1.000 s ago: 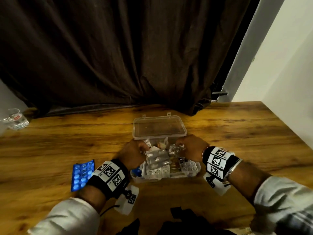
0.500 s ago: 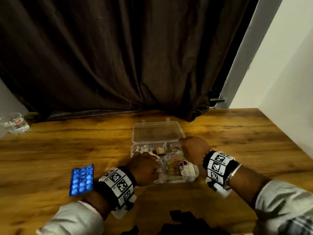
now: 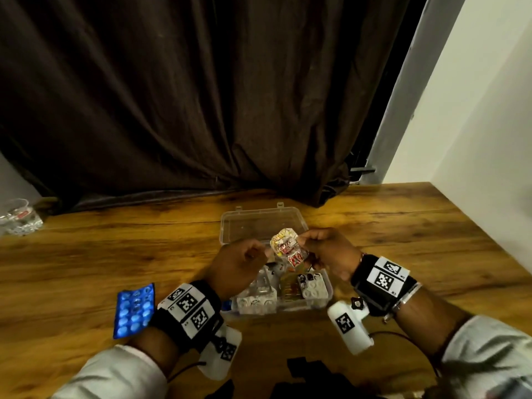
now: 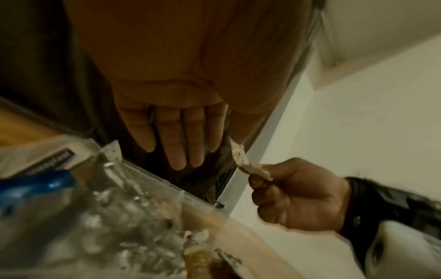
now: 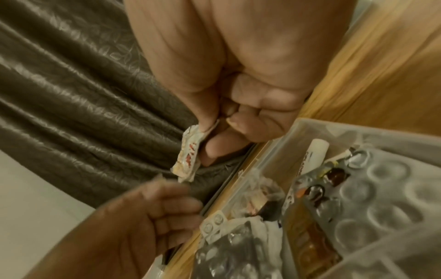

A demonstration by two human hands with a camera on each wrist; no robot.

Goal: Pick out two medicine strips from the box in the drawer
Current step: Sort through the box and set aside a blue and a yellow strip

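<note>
Right hand (image 3: 328, 251) pinches a crumpled strip (image 3: 288, 247) above the box (image 3: 325, 295); left hand (image 3: 239, 264) relaxed, empty. Advise: lay it by the blue strip (image 3: 134, 311), 8 o'clock.

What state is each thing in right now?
Box: open, lid flat behind, full of strips.
Crumpled strip: lifted above the box, pinched by the right hand.
Left hand: beside that strip, fingers loosely curled, holding nothing.
Blue strip: out of the box, flat on the table.
Glass: upright at the table's far left edge.
</note>
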